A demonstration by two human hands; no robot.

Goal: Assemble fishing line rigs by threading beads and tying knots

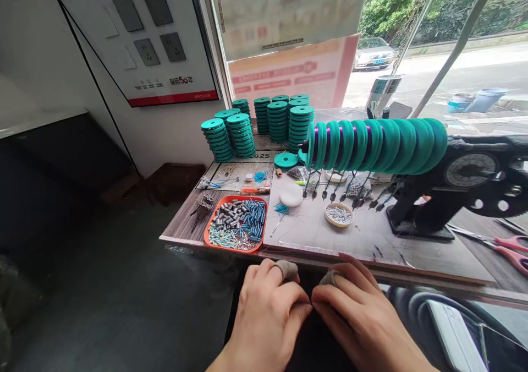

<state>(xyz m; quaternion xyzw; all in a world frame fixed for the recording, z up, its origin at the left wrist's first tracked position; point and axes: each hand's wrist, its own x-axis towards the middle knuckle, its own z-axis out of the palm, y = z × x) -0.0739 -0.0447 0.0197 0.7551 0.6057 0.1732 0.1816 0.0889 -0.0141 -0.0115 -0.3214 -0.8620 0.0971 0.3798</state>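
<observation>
Orange, shallow tray [231,249] lies beyond the pinched left hand [268,311]. The right hand [363,311] pinches too; I can't tell if either holds anything.

The table [181,226] has a flat board [307,235] on it. A red tray [235,249] of small bits sits near, on the left. Green spools [278,120] stand stacked at the far side. The board holds a round dish [340,225] of beads and a black machine [424,209]. Scissors [506,245] lie at the right.

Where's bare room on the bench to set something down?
Bare patch: board between orange tray and bead dish, toward the front edge. Crowded: under the mounted spools with hanging weights, and the back with spool stacks.
</observation>
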